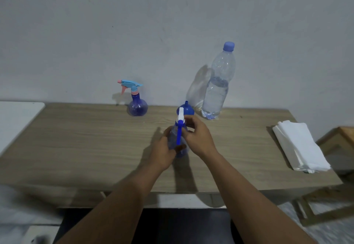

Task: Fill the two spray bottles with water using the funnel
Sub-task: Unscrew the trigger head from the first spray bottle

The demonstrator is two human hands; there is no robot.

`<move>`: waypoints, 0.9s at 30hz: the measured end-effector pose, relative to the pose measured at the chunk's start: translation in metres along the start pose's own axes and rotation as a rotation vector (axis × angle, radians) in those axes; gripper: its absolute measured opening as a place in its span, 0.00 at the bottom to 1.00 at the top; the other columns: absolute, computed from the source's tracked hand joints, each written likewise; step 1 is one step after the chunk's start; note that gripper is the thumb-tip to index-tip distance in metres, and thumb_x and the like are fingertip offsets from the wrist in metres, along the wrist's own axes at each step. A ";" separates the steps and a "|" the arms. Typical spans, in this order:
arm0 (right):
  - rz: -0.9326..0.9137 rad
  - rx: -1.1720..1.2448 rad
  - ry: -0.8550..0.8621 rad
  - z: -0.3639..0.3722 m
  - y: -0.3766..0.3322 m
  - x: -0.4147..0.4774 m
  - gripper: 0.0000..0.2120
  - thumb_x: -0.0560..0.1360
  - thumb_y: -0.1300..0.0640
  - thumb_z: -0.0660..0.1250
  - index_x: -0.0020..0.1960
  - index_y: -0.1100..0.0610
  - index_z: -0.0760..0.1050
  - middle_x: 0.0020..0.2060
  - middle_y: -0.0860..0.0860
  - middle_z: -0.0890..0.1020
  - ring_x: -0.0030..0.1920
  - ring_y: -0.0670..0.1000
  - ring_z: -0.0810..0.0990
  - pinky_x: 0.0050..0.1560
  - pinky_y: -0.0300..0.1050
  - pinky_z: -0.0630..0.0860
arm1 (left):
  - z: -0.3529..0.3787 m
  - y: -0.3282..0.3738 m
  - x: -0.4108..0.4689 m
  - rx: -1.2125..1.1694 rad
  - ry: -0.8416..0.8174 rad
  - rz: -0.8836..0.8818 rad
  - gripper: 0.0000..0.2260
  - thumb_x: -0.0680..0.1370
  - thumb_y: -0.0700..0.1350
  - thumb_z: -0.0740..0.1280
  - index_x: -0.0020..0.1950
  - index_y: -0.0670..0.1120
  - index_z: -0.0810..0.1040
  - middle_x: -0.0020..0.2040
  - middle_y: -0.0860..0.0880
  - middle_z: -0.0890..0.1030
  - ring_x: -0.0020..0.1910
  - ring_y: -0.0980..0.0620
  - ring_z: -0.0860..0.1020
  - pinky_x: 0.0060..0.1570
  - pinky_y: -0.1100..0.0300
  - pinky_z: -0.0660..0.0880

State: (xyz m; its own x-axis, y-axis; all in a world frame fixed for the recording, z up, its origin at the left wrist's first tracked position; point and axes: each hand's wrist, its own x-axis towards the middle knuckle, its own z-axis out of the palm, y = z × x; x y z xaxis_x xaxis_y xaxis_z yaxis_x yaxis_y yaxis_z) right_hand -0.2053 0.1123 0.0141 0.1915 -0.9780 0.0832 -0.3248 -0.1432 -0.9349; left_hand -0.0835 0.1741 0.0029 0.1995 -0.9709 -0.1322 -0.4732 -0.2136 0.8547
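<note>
A blue spray bottle (pixel 174 138) with a white and blue trigger head stands at the middle of the wooden table (pixel 95 144). My left hand (pixel 162 150) wraps its body. My right hand (pixel 197 134) grips its neck just under the trigger head. A second blue spray bottle (pixel 137 105) with a light blue and pink head stands at the back, left of centre. A blue funnel (pixel 188 108) sits upside down behind my hands. A tall clear water bottle (pixel 218 88) with a blue cap, about half full, stands by the wall.
A stack of white paper napkins (pixel 300 148) lies at the table's right end. A white surface (pixel 17 119) adjoins the table on the left. A wooden frame (pixel 337 140) stands to the right of the table. The wall runs close behind the table.
</note>
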 end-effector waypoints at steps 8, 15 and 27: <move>-0.015 0.003 -0.009 0.003 -0.001 -0.002 0.14 0.75 0.61 0.69 0.60 0.51 0.77 0.52 0.46 0.83 0.52 0.45 0.82 0.53 0.51 0.82 | 0.001 -0.009 0.007 0.005 0.000 0.005 0.30 0.77 0.37 0.69 0.76 0.54 0.64 0.59 0.51 0.78 0.51 0.55 0.74 0.35 0.79 0.69; -0.021 0.037 0.049 0.008 -0.001 -0.005 0.11 0.75 0.56 0.74 0.55 0.50 0.77 0.49 0.42 0.83 0.50 0.38 0.80 0.49 0.40 0.79 | 0.004 -0.016 0.011 0.011 0.010 0.012 0.29 0.76 0.37 0.69 0.74 0.54 0.67 0.59 0.52 0.79 0.55 0.54 0.78 0.39 0.75 0.70; -0.024 0.032 0.026 0.006 -0.003 -0.006 0.12 0.75 0.59 0.72 0.57 0.51 0.77 0.51 0.43 0.82 0.53 0.42 0.80 0.52 0.46 0.81 | 0.005 -0.019 0.014 -0.060 0.007 -0.018 0.31 0.75 0.41 0.73 0.74 0.58 0.66 0.59 0.54 0.80 0.58 0.53 0.79 0.40 0.73 0.73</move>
State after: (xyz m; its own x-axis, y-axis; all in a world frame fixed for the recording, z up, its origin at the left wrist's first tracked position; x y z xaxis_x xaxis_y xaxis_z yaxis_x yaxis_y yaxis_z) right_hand -0.2002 0.1194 0.0144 0.1751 -0.9779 0.1143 -0.2902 -0.1622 -0.9431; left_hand -0.0767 0.1643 -0.0175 0.2135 -0.9662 -0.1444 -0.4177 -0.2239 0.8806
